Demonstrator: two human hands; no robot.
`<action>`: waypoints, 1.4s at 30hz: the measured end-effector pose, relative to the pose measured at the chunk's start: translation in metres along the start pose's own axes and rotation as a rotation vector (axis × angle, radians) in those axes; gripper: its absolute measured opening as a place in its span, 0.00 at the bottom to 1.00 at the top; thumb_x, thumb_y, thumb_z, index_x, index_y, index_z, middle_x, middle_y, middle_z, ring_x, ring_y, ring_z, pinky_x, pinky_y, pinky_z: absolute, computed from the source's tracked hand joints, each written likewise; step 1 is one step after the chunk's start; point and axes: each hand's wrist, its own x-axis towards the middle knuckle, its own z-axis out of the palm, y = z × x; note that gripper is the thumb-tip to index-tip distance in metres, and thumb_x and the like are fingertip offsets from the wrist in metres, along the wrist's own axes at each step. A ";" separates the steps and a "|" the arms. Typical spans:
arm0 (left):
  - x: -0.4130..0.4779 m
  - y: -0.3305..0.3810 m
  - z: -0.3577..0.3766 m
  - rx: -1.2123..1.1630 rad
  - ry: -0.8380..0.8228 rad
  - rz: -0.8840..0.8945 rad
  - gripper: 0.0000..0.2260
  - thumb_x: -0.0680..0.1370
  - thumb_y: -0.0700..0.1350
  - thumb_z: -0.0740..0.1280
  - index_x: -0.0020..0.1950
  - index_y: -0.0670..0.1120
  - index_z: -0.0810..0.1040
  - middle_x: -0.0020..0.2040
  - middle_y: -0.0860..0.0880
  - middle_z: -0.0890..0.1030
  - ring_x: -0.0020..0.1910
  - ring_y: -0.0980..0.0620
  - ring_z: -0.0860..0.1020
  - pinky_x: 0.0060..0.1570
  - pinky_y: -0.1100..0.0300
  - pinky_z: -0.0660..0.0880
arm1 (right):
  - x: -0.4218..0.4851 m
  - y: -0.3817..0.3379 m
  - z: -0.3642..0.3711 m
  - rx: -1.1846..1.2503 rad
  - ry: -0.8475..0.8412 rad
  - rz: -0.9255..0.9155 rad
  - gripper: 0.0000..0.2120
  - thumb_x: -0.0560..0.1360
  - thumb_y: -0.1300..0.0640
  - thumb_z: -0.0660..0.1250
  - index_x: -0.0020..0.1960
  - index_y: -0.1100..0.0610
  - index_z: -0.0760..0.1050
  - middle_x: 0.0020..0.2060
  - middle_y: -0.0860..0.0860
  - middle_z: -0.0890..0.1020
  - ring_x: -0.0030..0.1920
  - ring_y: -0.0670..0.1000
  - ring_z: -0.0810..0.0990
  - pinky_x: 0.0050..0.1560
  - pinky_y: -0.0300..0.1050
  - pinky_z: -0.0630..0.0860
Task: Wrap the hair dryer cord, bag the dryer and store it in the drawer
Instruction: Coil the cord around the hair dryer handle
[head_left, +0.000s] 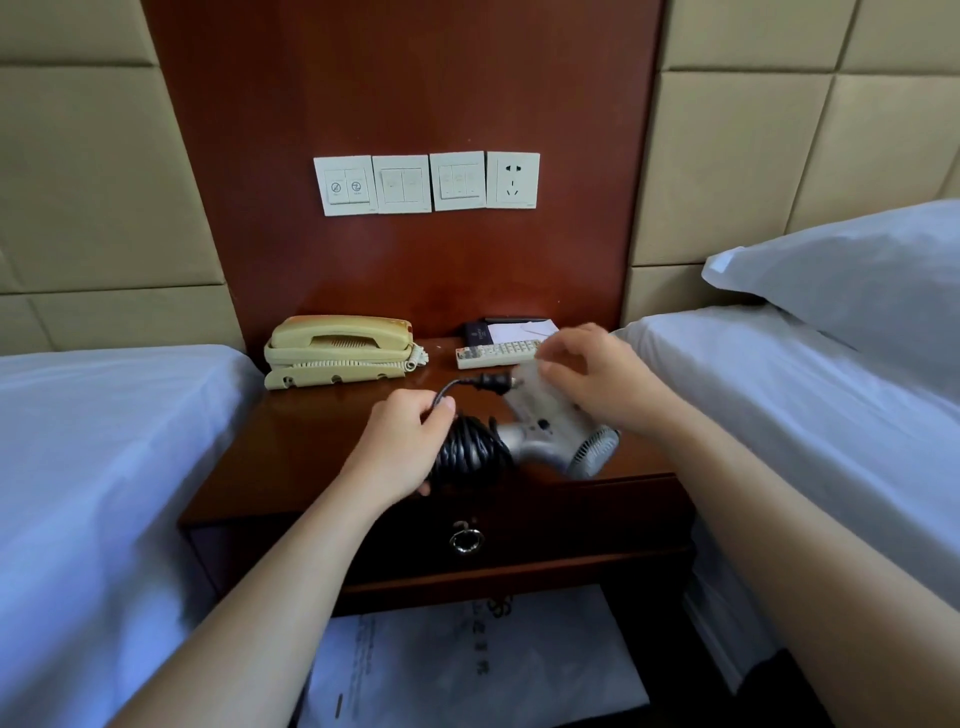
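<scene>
hair dryer (545, 431): silver-grey, held in both hands over the front part of the nightstand (311, 441) top; I can't tell if it touches the wood

rear grille faces down-right towards me, barrel points away towards the wall

cord (467, 452): black, wound in a thick coil round the handle, on the dryer's left side. A short loose end arcs up from the coil to the plug (485, 383), which hangs free just beside the barrel

left hand (405, 441): fingers curled round the coil, thumb and forefinger pinching the loose end where it leaves the coil

right hand (597, 379): fingers curled over the front end of the barrel, gripping it; slightly blurred, so I can't read the fingertips

drawer (571, 514) under the top is closed, ring pull (466, 540) hanging in the middle of its front

open shelf below it holds a white printed bag (467, 665), lying flat

back of the top: cream phone (337, 353) on the left; white remote (493, 353) on the right, partly behind my right hand, with a notepad (524, 330) and a dark card (478, 332) behind it

wall above: three switch plates (400, 183) and a socket (513, 180) in a row on the wood panel

white-sheeted left bed (104, 441) and right bed (805, 415) flank the nightstand, pillow (857, 270) on the right one
</scene>
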 end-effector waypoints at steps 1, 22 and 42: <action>0.001 0.000 0.000 0.035 0.060 -0.011 0.18 0.81 0.48 0.57 0.32 0.44 0.68 0.25 0.48 0.67 0.22 0.48 0.74 0.22 0.55 0.75 | -0.002 -0.007 0.004 -0.006 0.112 0.007 0.06 0.74 0.53 0.63 0.48 0.51 0.78 0.50 0.51 0.78 0.52 0.55 0.77 0.56 0.52 0.73; 0.008 -0.021 0.029 0.714 0.249 0.338 0.14 0.76 0.50 0.62 0.48 0.39 0.77 0.43 0.42 0.77 0.20 0.40 0.75 0.19 0.61 0.61 | 0.004 -0.038 0.072 0.868 0.031 0.670 0.14 0.73 0.48 0.68 0.44 0.60 0.74 0.32 0.52 0.73 0.31 0.48 0.72 0.34 0.41 0.75; 0.011 -0.036 0.035 -0.129 0.133 -0.147 0.07 0.80 0.42 0.59 0.58 0.47 0.69 0.42 0.52 0.72 0.46 0.51 0.72 0.42 0.63 0.65 | 0.007 -0.006 0.067 0.793 -0.201 0.309 0.12 0.80 0.60 0.58 0.63 0.56 0.70 0.39 0.48 0.76 0.43 0.45 0.75 0.43 0.37 0.72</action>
